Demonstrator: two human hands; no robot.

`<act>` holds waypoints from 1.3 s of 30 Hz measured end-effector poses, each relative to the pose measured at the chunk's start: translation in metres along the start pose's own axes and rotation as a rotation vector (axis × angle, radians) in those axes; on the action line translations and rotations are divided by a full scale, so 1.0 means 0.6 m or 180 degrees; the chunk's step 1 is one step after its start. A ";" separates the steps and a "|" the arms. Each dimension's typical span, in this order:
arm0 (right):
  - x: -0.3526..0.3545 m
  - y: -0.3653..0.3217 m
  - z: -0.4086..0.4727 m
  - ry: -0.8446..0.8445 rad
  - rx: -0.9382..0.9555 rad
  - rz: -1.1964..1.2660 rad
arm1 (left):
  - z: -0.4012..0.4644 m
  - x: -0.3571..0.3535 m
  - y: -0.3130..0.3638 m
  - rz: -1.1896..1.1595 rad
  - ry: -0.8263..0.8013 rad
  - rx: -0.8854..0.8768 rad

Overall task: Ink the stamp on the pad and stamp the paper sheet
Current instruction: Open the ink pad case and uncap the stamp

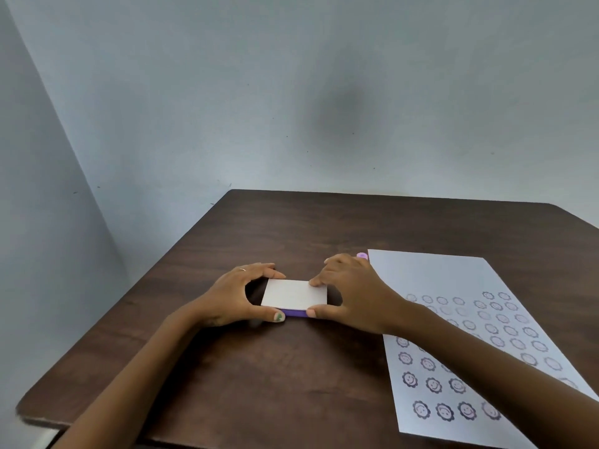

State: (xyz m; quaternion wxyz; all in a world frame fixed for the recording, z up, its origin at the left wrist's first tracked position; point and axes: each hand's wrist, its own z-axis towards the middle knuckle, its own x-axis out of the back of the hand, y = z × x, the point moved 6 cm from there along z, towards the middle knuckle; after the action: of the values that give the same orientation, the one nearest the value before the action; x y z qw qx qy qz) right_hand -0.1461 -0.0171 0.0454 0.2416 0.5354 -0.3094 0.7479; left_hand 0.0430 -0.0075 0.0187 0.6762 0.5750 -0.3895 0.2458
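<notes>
The ink pad [293, 294] is a flat case with a white lid and a purple base, lying closed on the dark wooden table [291, 384]. My left hand [240, 296] grips its left end, thumb at the front edge. My right hand [353, 293] grips its right end, fingers on the lid's far corner. The small purple stamp [362, 255] peeks out behind my right hand, at the paper's far left corner. The white paper sheet [453, 319] lies to the right, covered with several flower-face stamp prints.
The table stands against grey walls, with its far edge and left edge in view. My right forearm crosses over the paper's near part.
</notes>
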 end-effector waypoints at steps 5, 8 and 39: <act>-0.003 -0.022 -0.007 -0.0053 0.0111 0.0005 | -0.028 0.004 -0.005 -0.0034 0.0059 -0.0025; 0.001 -0.025 -0.008 -0.0074 0.0096 0.0054 | -0.031 0.005 -0.002 -0.0052 0.0106 -0.0020; 0.005 0.009 0.088 0.0706 -0.0248 -0.0947 | -0.037 0.008 0.002 -0.0449 0.0232 0.0079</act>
State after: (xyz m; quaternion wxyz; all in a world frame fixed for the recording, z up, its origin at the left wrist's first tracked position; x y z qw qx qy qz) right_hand -0.1165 -0.0588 0.0597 0.4026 0.4797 -0.2270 0.7458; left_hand 0.0501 0.0136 0.0223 0.6984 0.6001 -0.3200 0.2231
